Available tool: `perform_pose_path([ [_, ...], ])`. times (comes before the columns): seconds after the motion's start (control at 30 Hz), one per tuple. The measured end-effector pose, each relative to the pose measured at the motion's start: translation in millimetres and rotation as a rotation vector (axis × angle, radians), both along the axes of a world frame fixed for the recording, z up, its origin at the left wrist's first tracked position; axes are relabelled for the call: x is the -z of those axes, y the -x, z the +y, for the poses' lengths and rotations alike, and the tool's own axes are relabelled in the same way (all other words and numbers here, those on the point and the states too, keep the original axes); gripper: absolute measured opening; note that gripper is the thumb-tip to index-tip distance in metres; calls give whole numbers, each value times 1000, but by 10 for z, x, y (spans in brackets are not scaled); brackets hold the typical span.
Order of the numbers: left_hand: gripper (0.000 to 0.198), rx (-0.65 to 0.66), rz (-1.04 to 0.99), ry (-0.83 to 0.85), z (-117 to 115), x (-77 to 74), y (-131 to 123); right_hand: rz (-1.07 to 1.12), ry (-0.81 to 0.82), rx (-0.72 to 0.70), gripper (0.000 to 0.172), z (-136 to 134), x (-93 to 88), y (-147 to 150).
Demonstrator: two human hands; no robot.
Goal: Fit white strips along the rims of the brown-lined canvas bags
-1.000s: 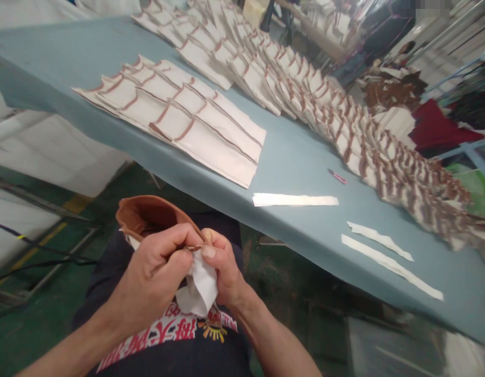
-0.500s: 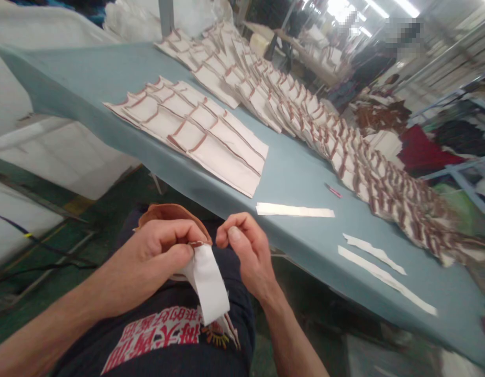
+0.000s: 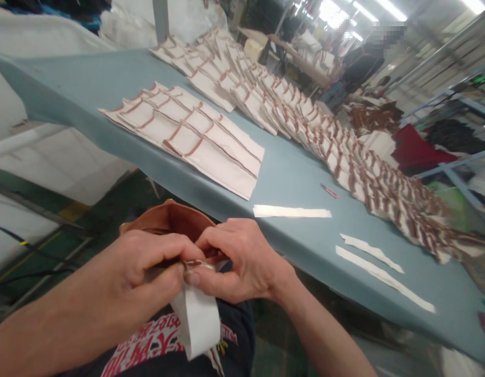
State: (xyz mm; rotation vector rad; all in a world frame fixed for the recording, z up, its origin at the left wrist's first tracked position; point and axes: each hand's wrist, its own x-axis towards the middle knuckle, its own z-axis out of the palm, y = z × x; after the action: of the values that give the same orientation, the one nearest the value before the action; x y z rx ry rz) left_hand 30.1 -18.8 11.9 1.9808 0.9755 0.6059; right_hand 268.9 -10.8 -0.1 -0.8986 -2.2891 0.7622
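In front of my body, a brown fabric piece with a pale, seamed edge is pinched between both hands. My left hand grips the seam from the left, thumb below and fingers above. Close beside it, my right hand pinches the same edge, its thumb pressed against the seam. A white strip hangs in a loop from under the thumbs, over the dark printed apron. The far part of the brown piece bulges up behind the fingers; its full shape is hidden.
A blue-green table runs diagonally ahead. On it lie a small stack of cream panels with brown edging, a long overlapping row of similar panels, white strips and a small pink tool. A person stands in the background.
My right hand has moved left onto the seam and closed on it beside the left hand. The brown fabric has spread wider, and the white strip hangs slightly lower.
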Motion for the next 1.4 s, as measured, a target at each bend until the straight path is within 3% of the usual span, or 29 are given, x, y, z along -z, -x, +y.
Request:
perform_pose_path([
  [0.13, 34, -31, -50, -142, -45, -10, -49, 18, 117, -35, 43, -23, -11, -29],
  [0.37, 26, -118, 54, -344, -88, 99, -62, 166, 364, 29, 20, -74, -19, -5],
  [0.53, 27, -118, 87, -263, -111, 110, -122, 129, 527, 42, 27, -72, 14, -24],
  [0.73, 27, -185, 94, -160, -118, 88, -201, 253, 387, 37, 25, -104, 174, -50],
  [0.83, 34, -152, 89, -197, -101, 115, -197, 280, 442, 55, 24, -111, 206, -59],
  [0.97, 33, -85, 76, -283, -85, 216, -126, 356, 628, 41, 29, -115, 232, -50],
  [1.2, 43, 82, -18, -390, -93, 293, -38, 588, 1149, -43, 52, -162, 339, -16],
  [1.4, 60, 17, 4, -470, -235, 360, -20, 730, 1225, -9, 56, -228, 412, 37],
])
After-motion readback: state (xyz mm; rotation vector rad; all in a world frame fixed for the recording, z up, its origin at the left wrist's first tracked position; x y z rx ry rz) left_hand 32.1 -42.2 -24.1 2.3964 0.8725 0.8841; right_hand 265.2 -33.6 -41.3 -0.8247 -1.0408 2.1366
